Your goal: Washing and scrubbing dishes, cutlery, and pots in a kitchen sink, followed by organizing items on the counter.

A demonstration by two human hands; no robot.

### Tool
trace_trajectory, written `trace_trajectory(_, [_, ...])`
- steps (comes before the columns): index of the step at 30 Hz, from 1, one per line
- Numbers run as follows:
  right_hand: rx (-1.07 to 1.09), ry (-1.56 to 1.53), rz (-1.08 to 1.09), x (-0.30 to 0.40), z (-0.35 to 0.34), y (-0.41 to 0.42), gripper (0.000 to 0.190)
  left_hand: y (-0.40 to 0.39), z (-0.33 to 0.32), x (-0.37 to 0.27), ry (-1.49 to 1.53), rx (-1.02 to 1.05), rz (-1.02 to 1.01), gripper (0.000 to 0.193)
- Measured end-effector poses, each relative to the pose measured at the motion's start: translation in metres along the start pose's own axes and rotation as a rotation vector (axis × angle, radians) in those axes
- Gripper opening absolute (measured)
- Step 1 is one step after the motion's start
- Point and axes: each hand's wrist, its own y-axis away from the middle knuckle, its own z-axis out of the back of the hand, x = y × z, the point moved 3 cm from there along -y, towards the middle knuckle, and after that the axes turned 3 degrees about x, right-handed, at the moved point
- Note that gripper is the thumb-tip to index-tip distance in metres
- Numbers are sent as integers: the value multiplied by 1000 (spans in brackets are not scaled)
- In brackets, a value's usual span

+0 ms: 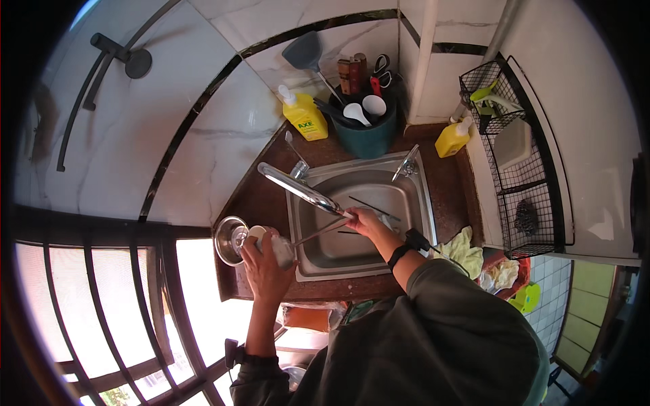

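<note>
My left hand (268,271) is closed around a pale, bowl-like item (283,249) on the counter left of the sink, beside a shiny metal bowl (232,241). With my right hand (363,222) I grip the end of a thin stick-like utensil (320,231), just below the spout of the chrome faucet (299,188). That utensil slants over the left part of the stainless steel sink (340,254). Inside the basin lie a dark chopstick (374,208) and a whitish item partly hidden by my right hand and wrist.
Behind the sink stand a yellow pump bottle (311,119) and a teal utensil holder (366,138). Another yellow bottle (451,140) is at the right corner. A black wire rack (523,188) hangs on the right wall. A pale green cloth (464,251) lies right of the sink.
</note>
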Motion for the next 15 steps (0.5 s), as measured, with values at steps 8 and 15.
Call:
trace_trajectory(8, [-121, 1496, 413, 26, 12, 38, 19, 9, 34, -10, -63, 13, -43, 77])
trace_trajectory(15, [352, 1346, 710, 66, -87, 223, 26, -8, 29, -64, -101, 28, -381, 66])
